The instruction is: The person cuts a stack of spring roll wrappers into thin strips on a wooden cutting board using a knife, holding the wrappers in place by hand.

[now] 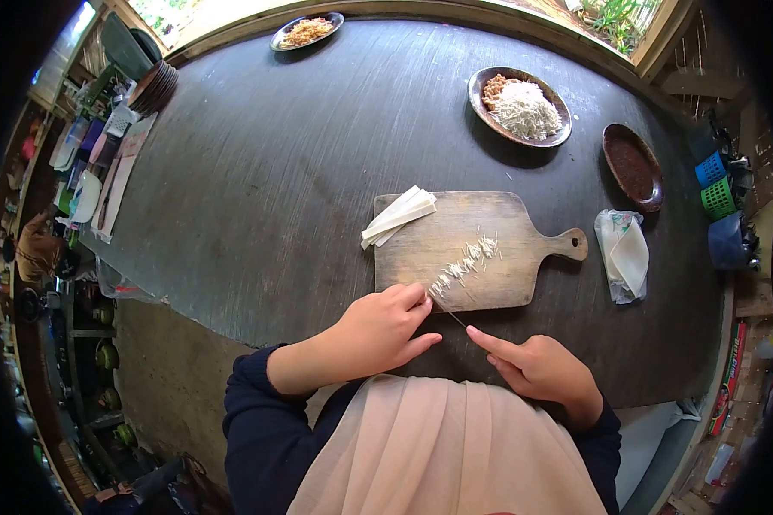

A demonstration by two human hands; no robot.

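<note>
Right hand (537,365) is curled round the knife (452,314), handle hidden, blade at the near edge of the board (511,232); can't tell if the bunched left hand (388,328) has anything. Plate (475,103) beyond's got white shreds (526,113), brown bits (493,88).

strips (400,216) lie on the board (507,225); a packet (623,256) lies right of it.

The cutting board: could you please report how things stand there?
Right hand on knife. Left hand at near-left corner of cutting board, fingers close to knife. White shreds on board; strips at far-left corner.
</note>
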